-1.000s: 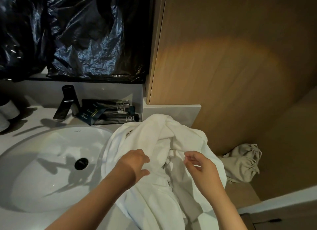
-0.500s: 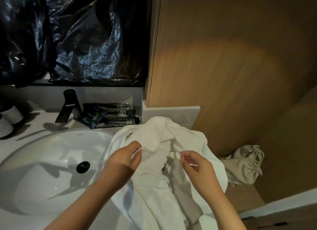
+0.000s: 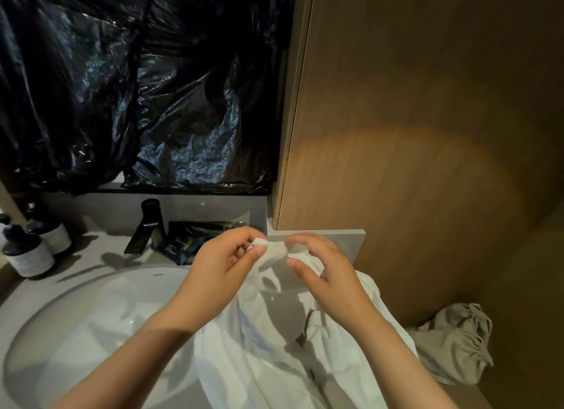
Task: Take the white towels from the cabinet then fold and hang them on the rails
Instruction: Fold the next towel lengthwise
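Bathroom vanity counter with white basin, lower left of frame. White towel lies crumpled over the basin's right rim, lower centre, creased and shadowed. Left hand pinches its raised corner between thumb and forefinger. Right hand, just beside, grips the same edge with curled fingers. Beyond: faucet, black plastic sheet upper left.

Crumpled black plastic sheeting fills the upper left of the frame, above a grey counter with a white sink, a dark tap and two bottles at the left edge. A wooden wall panel takes up the right side, a warm patch of light across its middle.
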